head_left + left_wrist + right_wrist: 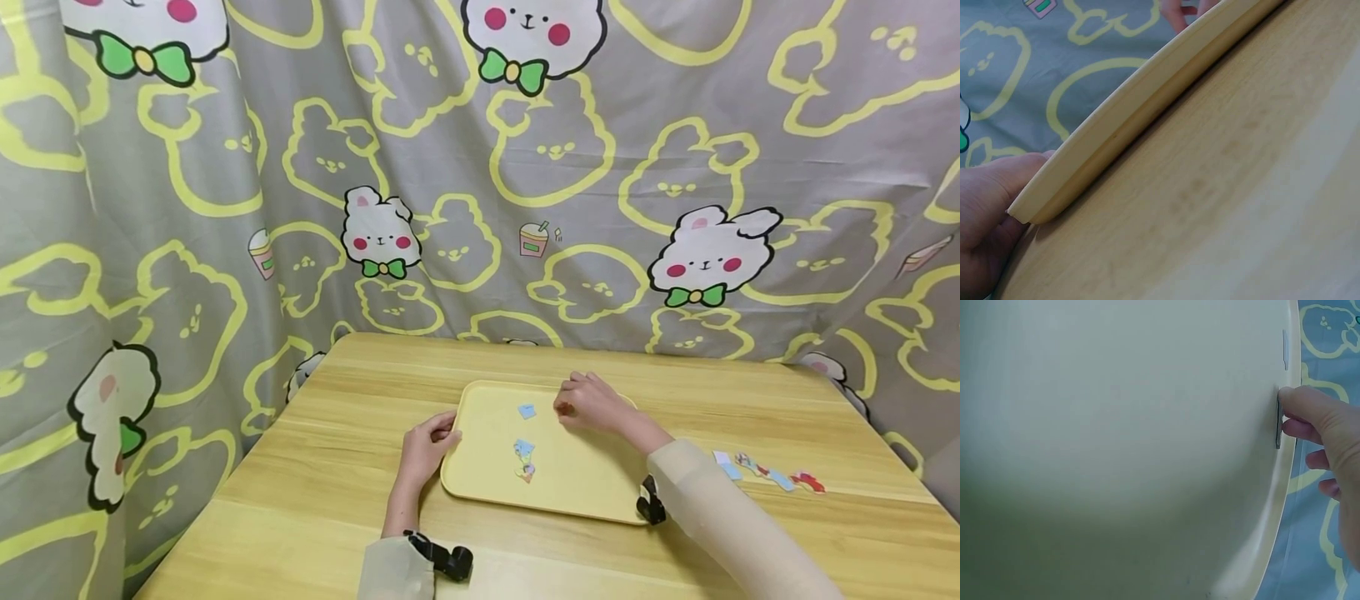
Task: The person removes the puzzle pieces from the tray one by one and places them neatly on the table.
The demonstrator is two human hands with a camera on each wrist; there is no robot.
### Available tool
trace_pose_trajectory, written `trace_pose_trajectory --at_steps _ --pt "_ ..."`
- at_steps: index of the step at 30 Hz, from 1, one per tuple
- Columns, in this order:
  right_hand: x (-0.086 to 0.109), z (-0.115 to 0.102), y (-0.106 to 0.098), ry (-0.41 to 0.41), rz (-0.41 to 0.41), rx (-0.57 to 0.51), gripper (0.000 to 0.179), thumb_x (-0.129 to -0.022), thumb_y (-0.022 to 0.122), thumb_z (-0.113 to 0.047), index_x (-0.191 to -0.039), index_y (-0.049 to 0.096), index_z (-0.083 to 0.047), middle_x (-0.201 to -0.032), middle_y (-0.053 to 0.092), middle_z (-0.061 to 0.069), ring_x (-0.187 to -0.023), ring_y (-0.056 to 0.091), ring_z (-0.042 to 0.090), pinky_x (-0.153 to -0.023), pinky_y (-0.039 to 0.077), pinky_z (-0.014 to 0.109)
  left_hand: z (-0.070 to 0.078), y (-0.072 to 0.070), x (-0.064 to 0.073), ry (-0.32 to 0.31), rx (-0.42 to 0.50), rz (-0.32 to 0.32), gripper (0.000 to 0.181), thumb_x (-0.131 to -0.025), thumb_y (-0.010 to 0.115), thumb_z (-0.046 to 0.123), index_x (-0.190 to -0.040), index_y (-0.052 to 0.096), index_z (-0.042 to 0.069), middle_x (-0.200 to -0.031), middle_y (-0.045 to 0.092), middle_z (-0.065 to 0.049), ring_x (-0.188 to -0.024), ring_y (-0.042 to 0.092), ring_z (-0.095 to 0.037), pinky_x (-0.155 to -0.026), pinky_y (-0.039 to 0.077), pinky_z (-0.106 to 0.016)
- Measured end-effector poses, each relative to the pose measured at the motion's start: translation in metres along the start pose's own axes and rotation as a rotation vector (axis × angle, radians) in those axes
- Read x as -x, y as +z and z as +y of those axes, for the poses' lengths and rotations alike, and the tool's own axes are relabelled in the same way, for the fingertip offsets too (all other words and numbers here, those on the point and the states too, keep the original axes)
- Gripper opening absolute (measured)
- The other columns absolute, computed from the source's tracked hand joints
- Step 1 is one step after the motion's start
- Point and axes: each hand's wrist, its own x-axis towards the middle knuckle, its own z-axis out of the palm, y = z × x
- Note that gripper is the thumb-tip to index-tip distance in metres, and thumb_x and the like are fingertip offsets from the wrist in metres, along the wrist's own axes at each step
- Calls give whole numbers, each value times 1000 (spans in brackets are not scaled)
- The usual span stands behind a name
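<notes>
A pale yellow tray (480,492) lies on the wooden table. My left hand (427,450) holds its left edge, thumb at the rim; the left wrist view shows this hand (991,212) against the tray's side. Over the tray's far right part, my right hand (596,404) pinches a small reddish puzzle piece (566,409). In the right wrist view that thin piece (1279,425) stands edge-on between thumb and finger. A light blue puzzle piece (527,411) lies on the tray, left of the right hand. Nearer the front are joined blue and multicoloured pieces (523,450).
Right of the tray, several loose puzzle pieces (772,475) lie in a row on the table (337,400), partly overlapping. A grey curtain (450,150) with cartoon rabbits hangs behind the table and along its sides. Each wrist wears a black camera (450,561).
</notes>
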Motion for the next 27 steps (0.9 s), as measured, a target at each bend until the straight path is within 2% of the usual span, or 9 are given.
trace_pose_trajectory --at_steps 6,11,19,27 --pt "-1 0 -1 -4 -23 43 7 -78 78 -24 -83 75 -20 -80 65 -7 -75 45 11 -66 24 21 0 0 0 0 3 -1 37 -88 73 14 -123 68 3 -105 74 -15 -97 69 -26 -80 57 -23" --pt "-2 -1 -2 0 -17 66 6 -77 78 -24 -81 75 -20 -77 63 -7 -74 45 12 -66 26 22 1 0 0 -15 -1 2 37 -88 72 14 -124 68 5 -106 74 -14 -97 69 -25 -81 58 -23" --pt "-3 0 -2 -19 -1 73 6 -75 78 -21 -76 72 -20 -74 61 -8 -73 43 12 -66 25 22 3 -1 0 -5 10 4 36 -88 72 11 -123 68 4 -107 74 -16 -98 69 -27 -82 58 -28" --pt "-3 1 3 -46 26 87 10 -75 79 -23 -78 70 -19 -77 63 -7 -75 46 13 -66 30 24 3 0 0 -8 8 0 37 -88 72 11 -123 67 3 -107 73 -16 -98 69 -27 -83 59 -31"
